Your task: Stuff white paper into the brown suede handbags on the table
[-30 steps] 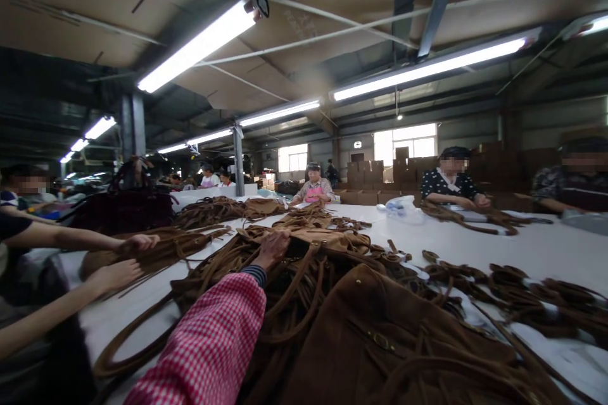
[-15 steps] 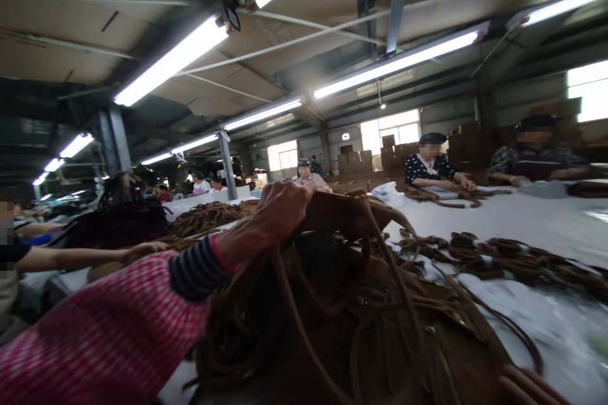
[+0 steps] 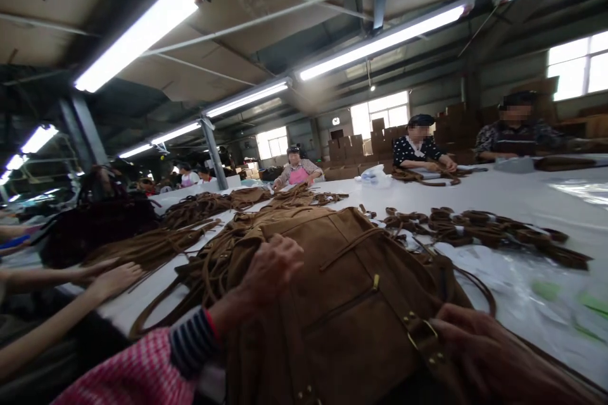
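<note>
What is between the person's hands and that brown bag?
Nothing visible. The left hand rests directly on the bag, and the right hand touches its buckled strap. Loose straps lie beside it.
</note>
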Tool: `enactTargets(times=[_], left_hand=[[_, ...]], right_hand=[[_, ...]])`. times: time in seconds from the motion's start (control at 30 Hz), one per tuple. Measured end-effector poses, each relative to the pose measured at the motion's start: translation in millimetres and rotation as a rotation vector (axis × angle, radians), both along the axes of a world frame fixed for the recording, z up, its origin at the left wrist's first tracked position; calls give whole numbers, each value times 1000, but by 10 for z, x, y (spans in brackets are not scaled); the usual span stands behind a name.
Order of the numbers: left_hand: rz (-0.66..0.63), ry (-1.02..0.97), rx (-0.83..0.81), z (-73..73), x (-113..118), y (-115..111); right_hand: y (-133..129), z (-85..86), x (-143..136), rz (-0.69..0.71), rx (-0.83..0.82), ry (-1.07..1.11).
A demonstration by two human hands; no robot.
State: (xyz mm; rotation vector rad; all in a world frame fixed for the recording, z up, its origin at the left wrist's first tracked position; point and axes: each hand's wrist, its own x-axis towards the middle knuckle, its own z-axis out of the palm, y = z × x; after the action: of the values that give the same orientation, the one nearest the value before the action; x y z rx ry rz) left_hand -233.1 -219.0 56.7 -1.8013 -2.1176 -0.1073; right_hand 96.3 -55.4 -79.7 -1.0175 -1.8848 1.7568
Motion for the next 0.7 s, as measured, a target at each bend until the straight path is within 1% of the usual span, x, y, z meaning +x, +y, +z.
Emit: enactTargets(times=[0.03,0.1,0.13,0.2,0.27,0.33,0.37,0.43,0.47,0.5,0.57,0.63,0.7], left_hand=[[134,-10,32,138,-263,22],[278,-40,55,354,-739,118],[329,-66,49,417,-935,195],[365,-141,-13,451,-1224,394],[354,-214,-83,401,-1382,607],[340,-260,-110,338,-1449,768],[340,-273,-103,324,-1463,814],[350,-286,-60,351,-1470,826],[355,-286,-32,396,-1462,798],[358,-284,-1,462,-1443,752],[359,-270,66,642,-1358,630],[348,-244,138,870,-1202,501],[312,-195,227,1123,-983,394]], right_hand=[[-2,-36,14,6,-70,-8],[-32,-60,56,-22,-197,-8],[-60,-43,76,-57,-245,-20],[-140,40,100,-131,-289,-33],[-229,153,79,-178,-266,-15],[-297,238,15,-200,-207,34],[-316,257,-26,-212,-181,55],[-323,250,-101,-262,-164,28],[-317,233,-129,-290,-165,12],[-308,215,-150,-312,-164,9],[-297,197,-173,-320,-157,61],[-302,229,-178,-310,-151,140],[-312,319,-163,-287,-134,175]])
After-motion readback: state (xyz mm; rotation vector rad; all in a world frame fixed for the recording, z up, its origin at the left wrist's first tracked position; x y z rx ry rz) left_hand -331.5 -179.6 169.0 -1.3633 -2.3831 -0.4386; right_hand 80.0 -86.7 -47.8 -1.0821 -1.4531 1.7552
